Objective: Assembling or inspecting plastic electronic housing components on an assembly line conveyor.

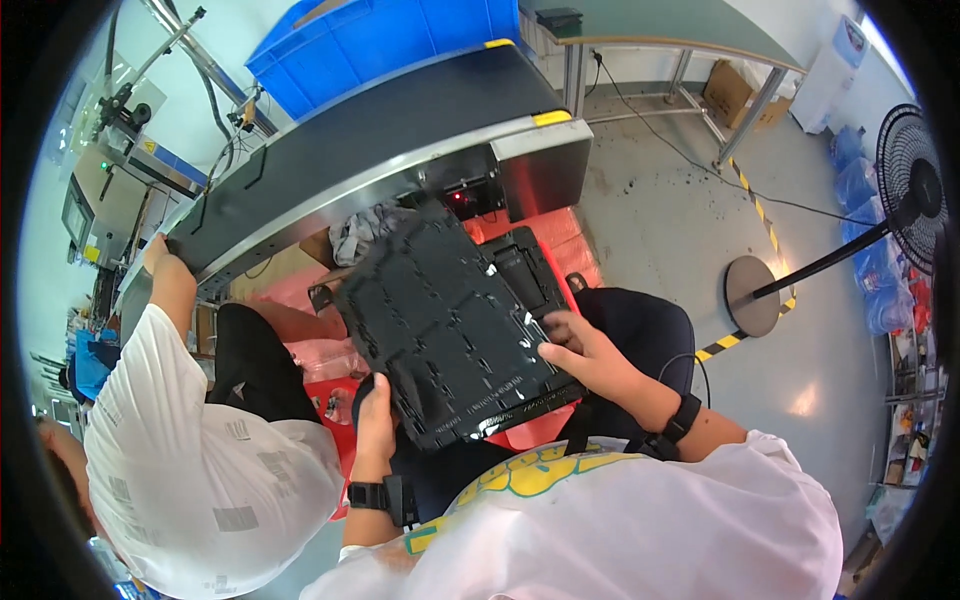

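A black moulded plastic tray (440,320) with rows of shallow recesses lies tilted over my lap. My left hand (375,420) grips its lower left edge, the thumb up along the side and the fingers hidden behind it. At its right edge is my right hand (590,355), thumb and fingers closed on the rim. Under the tray and to its right, more black plastic (530,270) shows, resting on something red. Glare whitens several spots along the tray's right side.
Ahead runs a black conveyor belt (380,110), with a blue crate (380,45) behind it. On the left a co-worker in a white shirt (210,470) reaches to the belt. A standing fan (755,295) is on the right, near a green-topped table (660,25).
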`<state>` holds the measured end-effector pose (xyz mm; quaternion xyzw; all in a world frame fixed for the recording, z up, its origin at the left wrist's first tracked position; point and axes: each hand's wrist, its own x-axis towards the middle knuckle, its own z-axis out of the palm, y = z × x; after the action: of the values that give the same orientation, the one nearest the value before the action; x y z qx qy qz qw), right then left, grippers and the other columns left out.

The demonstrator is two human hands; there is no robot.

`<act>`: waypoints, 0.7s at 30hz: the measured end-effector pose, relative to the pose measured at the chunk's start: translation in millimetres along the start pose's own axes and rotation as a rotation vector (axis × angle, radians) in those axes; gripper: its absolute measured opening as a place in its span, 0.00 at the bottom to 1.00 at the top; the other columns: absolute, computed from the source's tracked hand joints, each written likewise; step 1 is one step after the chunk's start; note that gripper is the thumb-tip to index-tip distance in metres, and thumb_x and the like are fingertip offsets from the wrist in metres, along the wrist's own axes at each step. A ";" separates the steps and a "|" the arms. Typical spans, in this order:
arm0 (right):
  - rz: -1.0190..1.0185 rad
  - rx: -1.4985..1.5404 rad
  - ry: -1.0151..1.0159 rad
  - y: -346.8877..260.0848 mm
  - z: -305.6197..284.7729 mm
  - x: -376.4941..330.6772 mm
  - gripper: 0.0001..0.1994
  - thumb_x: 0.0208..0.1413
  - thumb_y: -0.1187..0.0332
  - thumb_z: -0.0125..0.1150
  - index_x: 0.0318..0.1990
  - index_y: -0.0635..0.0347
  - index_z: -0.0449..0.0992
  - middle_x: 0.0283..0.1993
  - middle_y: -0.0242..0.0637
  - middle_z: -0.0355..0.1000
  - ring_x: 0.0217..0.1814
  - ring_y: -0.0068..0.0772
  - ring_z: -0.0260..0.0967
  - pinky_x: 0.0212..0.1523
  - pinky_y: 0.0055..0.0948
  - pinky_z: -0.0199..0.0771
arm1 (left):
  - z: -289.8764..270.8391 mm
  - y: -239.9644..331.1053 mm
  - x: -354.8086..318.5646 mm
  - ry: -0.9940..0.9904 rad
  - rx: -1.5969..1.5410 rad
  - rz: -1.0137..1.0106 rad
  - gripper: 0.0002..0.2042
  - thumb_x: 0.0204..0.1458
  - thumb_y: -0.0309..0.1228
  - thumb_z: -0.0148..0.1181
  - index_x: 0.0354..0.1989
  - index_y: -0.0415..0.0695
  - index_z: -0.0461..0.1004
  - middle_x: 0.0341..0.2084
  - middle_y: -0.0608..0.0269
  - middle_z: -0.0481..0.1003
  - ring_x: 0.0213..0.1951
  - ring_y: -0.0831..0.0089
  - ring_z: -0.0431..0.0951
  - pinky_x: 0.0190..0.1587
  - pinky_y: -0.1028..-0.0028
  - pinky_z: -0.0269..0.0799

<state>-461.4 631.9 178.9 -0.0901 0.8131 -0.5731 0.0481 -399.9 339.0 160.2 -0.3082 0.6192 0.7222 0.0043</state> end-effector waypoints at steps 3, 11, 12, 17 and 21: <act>0.430 0.298 -0.238 -15.8 -12.5 -3.6 0.19 0.50 0.55 0.60 0.37 0.65 0.70 0.30 0.38 0.70 0.27 0.27 0.66 0.24 0.28 0.67 | -15.4 -22.9 3.1 -0.156 0.344 0.017 0.22 0.54 0.48 0.49 0.19 0.41 0.70 0.17 0.70 0.69 0.22 0.80 0.67 0.26 0.76 0.62; 0.346 -0.922 -0.204 -3.6 -26.0 -14.4 0.22 0.49 0.48 0.53 0.27 0.62 0.74 0.28 0.43 0.69 0.43 0.48 0.68 0.41 0.39 0.66 | 31.0 -37.1 13.0 -0.072 0.724 0.440 0.27 0.48 0.42 0.59 0.50 0.35 0.63 0.39 0.46 0.65 0.39 0.57 0.70 0.44 0.68 0.67; 0.330 -0.950 -0.216 1.7 -25.2 -13.1 0.22 0.49 0.48 0.53 0.27 0.62 0.74 0.28 0.43 0.69 0.43 0.48 0.68 0.41 0.39 0.66 | 33.3 -37.3 16.4 -0.108 0.691 0.421 0.26 0.48 0.41 0.58 0.49 0.34 0.63 0.39 0.44 0.67 0.40 0.53 0.70 0.45 0.66 0.66; 0.231 -0.420 -0.171 52.2 -22.2 0.6 0.23 0.53 0.56 0.49 0.50 0.66 0.66 0.42 0.53 0.69 0.48 0.51 0.65 0.49 0.35 0.64 | 39.9 -49.2 36.8 -0.204 0.555 0.345 0.22 0.50 0.35 0.56 0.49 0.34 0.63 0.41 0.43 0.70 0.45 0.54 0.70 0.48 0.66 0.65; 0.395 -0.355 -0.263 30.6 -15.2 7.9 0.19 0.54 0.63 0.43 0.48 0.68 0.66 0.43 0.58 0.69 0.48 0.53 0.66 0.49 0.35 0.64 | 45.6 -36.0 36.6 -0.263 0.540 0.221 0.18 0.50 0.30 0.54 0.47 0.32 0.65 0.40 0.48 0.73 0.43 0.62 0.73 0.47 0.70 0.66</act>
<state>-474.7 654.4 155.5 -0.0105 0.8892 -0.3847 0.2473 -435.7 374.6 113.5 -0.1310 0.8122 0.5617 0.0875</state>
